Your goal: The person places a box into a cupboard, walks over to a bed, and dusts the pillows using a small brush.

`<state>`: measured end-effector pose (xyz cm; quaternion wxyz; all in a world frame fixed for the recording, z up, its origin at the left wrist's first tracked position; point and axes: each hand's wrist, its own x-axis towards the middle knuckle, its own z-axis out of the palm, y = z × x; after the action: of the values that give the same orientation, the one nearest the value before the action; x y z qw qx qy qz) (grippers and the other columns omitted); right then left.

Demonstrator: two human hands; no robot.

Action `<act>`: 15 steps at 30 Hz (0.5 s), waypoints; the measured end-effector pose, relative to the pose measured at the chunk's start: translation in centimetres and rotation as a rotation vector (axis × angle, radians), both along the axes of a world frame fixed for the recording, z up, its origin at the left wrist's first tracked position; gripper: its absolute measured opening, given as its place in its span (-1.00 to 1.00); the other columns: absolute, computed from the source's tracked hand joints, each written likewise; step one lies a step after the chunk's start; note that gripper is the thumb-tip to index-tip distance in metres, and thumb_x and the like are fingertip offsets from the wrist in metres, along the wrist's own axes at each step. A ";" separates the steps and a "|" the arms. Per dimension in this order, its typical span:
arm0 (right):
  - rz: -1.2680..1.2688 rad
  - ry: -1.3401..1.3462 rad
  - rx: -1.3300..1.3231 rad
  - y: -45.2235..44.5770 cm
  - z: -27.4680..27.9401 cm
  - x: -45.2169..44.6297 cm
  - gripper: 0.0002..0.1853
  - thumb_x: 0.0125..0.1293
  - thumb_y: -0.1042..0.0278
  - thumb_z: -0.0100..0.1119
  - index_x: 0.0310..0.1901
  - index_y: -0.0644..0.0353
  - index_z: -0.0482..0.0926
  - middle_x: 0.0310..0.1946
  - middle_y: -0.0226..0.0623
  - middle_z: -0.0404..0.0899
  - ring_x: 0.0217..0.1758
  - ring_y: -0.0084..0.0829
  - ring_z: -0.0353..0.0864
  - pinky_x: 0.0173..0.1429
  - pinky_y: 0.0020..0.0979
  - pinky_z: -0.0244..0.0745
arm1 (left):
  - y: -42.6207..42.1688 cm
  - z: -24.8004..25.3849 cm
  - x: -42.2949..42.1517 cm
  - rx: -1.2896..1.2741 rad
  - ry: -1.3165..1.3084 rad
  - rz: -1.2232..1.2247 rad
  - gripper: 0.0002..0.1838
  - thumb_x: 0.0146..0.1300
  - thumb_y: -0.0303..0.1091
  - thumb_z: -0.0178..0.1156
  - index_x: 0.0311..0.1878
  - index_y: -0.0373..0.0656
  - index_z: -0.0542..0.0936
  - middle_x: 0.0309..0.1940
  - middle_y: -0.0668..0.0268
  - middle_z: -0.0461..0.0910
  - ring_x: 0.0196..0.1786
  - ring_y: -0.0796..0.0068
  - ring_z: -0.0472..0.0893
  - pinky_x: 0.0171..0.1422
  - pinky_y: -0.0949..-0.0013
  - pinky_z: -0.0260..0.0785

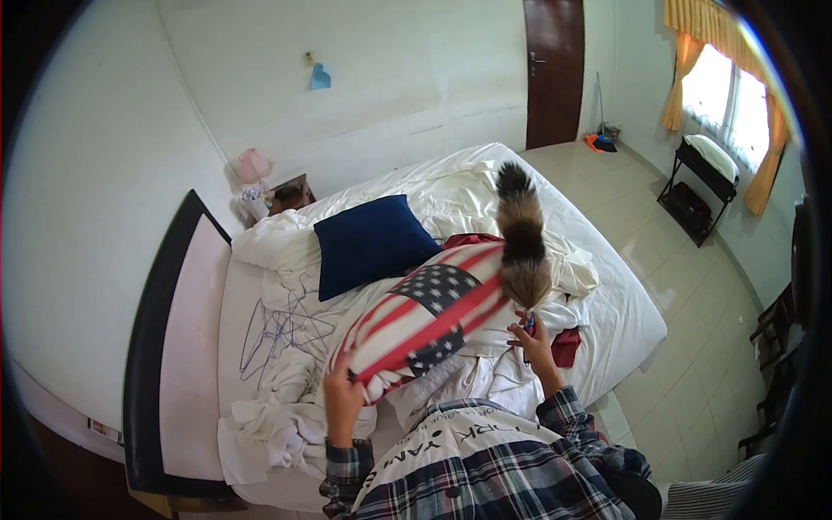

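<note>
My left hand (343, 394) is closed on the near left corner of a pillow (394, 342) with a red, white and blue stars-and-stripes cover. The pillow is held tilted above the bed. My right hand (539, 345) is wrapped around the handle of a fluffy duster (522, 217), whose brown and black banded head points away from me. The duster's head overlaps the pillow's right end; I cannot tell if they touch. Behind the pillow lies a dark blue cushion (373, 238). Dark red cloth (566, 348) shows beside my right hand.
The bed (628, 321) carries rumpled white sheets and towels (282, 425). Several wire hangers (277, 325) lie near the headboard (186, 347). A bedside table (293, 192) with a pink lamp (254, 165) stands behind. A black rack (698, 191) stands under the window.
</note>
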<state>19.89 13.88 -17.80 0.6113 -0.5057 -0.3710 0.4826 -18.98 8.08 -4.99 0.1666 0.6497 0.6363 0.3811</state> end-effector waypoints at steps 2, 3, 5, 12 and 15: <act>-0.059 -0.037 0.018 0.3 0.9 0.1 -0.70 0.36 0.41 0.24 0.03 0.26 0.38 -0.21 -0.30 0.52 -0.32 -0.48 0.65 -0.39 -0.42 0.64 | 0.9 1.1 -2.1 0.171 -0.217 0.097 -0.48 0.03 -0.64 0.02 0.14 -0.35 0.55 -0.09 -0.09 0.66 -0.05 0.03 0.66 0.15 0.21 0.42; -0.073 -0.066 -0.001 -0.1 1.8 0.3 -0.72 0.36 0.41 0.24 -0.03 0.26 0.37 -0.24 -0.27 0.54 -0.41 -0.48 0.64 -0.47 -0.44 0.61 | 0.7 2.2 -3.1 0.208 -0.241 0.211 -0.51 0.11 -0.56 0.04 0.17 -0.40 0.52 -0.03 0.04 0.65 0.06 0.17 0.63 0.25 0.26 0.38; -0.141 -0.095 0.016 -0.5 2.6 0.4 -0.75 0.36 0.39 0.25 -0.18 0.22 0.33 -0.51 -0.30 0.53 -0.75 -0.54 0.46 -0.73 -0.50 0.35 | 1.3 1.6 -7.3 0.157 -0.682 0.266 -0.51 0.26 -0.37 0.08 0.22 -0.41 0.49 -0.04 0.09 0.63 0.04 0.25 0.62 0.22 0.29 0.42; -0.178 -0.313 -0.079 -2.1 0.6 1.2 -0.76 0.41 0.26 0.23 -0.26 0.21 0.41 -0.75 -0.48 0.33 -0.84 -0.65 0.26 -0.78 -0.48 0.08 | -3.1 -10.4 -13.9 -0.126 -1.204 0.333 -0.26 0.33 0.18 0.13 0.40 -0.16 0.37 0.32 0.24 0.45 0.34 0.27 0.46 0.27 0.15 0.42; -0.073 -0.289 -0.107 -1.2 1.4 0.3 -0.69 0.46 0.10 0.16 -0.26 0.20 0.48 -0.77 -0.52 0.26 -0.84 -0.66 0.24 -0.77 -0.46 0.06 | -6.6 -19.5 -14.9 -0.154 -1.172 0.162 -0.10 0.30 0.30 0.12 0.52 -0.09 0.16 0.45 0.19 0.26 0.45 0.20 0.30 0.45 0.05 0.23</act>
<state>20.20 12.70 -16.44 0.5410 -0.6149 -0.4103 0.4012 -33.83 1.49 -24.49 0.5069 0.2668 0.5117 0.6404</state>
